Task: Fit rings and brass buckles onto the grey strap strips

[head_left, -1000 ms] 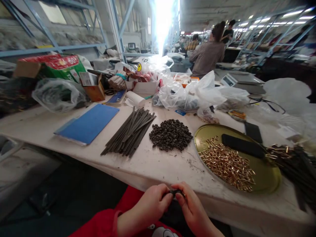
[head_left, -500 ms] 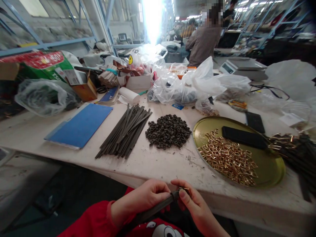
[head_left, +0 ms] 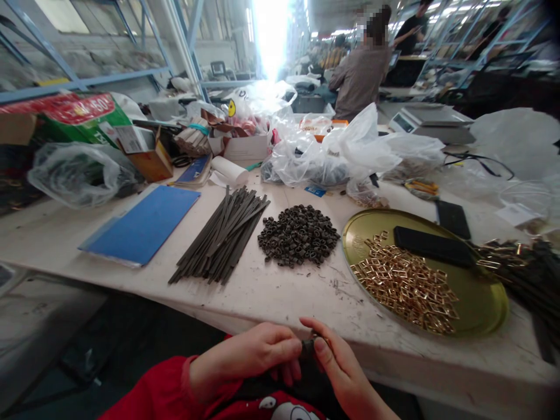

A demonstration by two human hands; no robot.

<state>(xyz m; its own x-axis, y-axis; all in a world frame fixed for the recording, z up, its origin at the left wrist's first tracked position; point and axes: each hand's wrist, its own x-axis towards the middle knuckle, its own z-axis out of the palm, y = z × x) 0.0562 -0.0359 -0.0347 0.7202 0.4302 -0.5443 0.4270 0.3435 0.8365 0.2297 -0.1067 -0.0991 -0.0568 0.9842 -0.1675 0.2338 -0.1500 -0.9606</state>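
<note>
Piece of dark material (head_left: pixel 307 346) held between left hand (head_left: pixel 265 353) and right hand (head_left: pixel 340 360), by the near edge of a pale surface (head_left: pixel 280 294).

From left: the left hand's thumb and curled fingers grip the piece; it touches both hands, neither nearer, its long axis mostly hidden; the right hand pinches it, one finger extended above. Beyond lie dark strips (head_left: pixel 221 239), dark loops (head_left: pixel 300 236), gold-toned frames (head_left: pixel 406 283).

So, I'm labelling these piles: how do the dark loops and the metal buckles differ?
The loops are dark and dull; the buckles are gold-coloured and shiny. The loops lie directly on the table; the buckles lie on a round tray. Both are small, hollow pieces in loose heaps.
</note>
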